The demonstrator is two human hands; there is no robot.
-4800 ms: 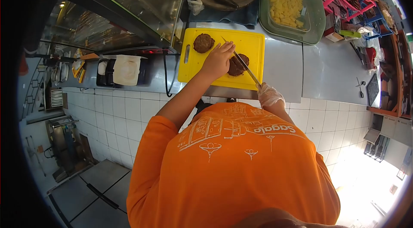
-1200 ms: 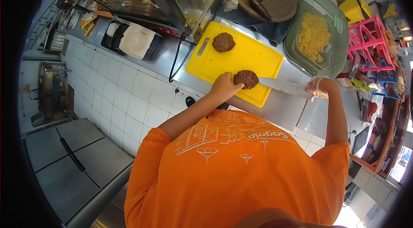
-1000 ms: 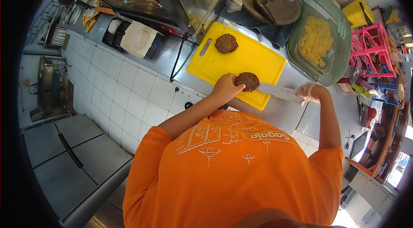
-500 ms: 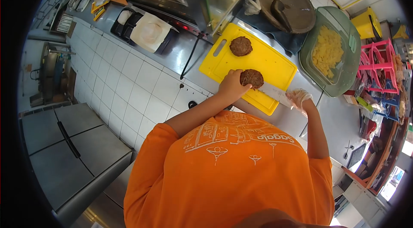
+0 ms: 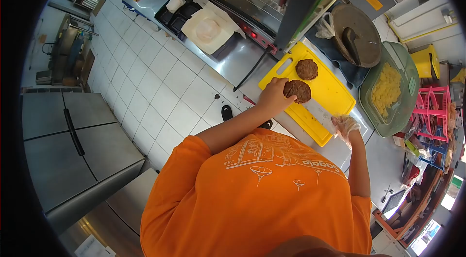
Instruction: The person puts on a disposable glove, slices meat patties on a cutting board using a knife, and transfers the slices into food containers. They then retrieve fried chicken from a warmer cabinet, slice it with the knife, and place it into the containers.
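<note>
Near its front edge, the yellow cutting board (image 5: 333, 93) has a brown patty (image 5: 298, 91), scored across its top. My left hand (image 5: 274, 97) grips this patty at its left side, thumb on the near edge. A wide knife (image 5: 318, 113) points at the patty, its tip end at or under the patty's right edge; which of these I cannot tell. My right hand (image 5: 344, 126), in a clear plastic glove, is closed on the knife's handle, which is hidden. A second patty (image 5: 307, 69) lies just beyond the first on the board.
Behind the board stand a round stone mortar (image 5: 360, 39) with a dark pestle (image 5: 350, 45) and a green tub (image 5: 408, 82) of yellow chunks. At the left are a black tray (image 5: 180, 16) and an open paper-lined box (image 5: 209, 28). A pink rack (image 5: 431, 113) stands at the right.
The view has turned and shifted left. Between my hands, the held patty has come closer to the second patty, off to the board's left. The knife and gloved hand have moved along with it.
</note>
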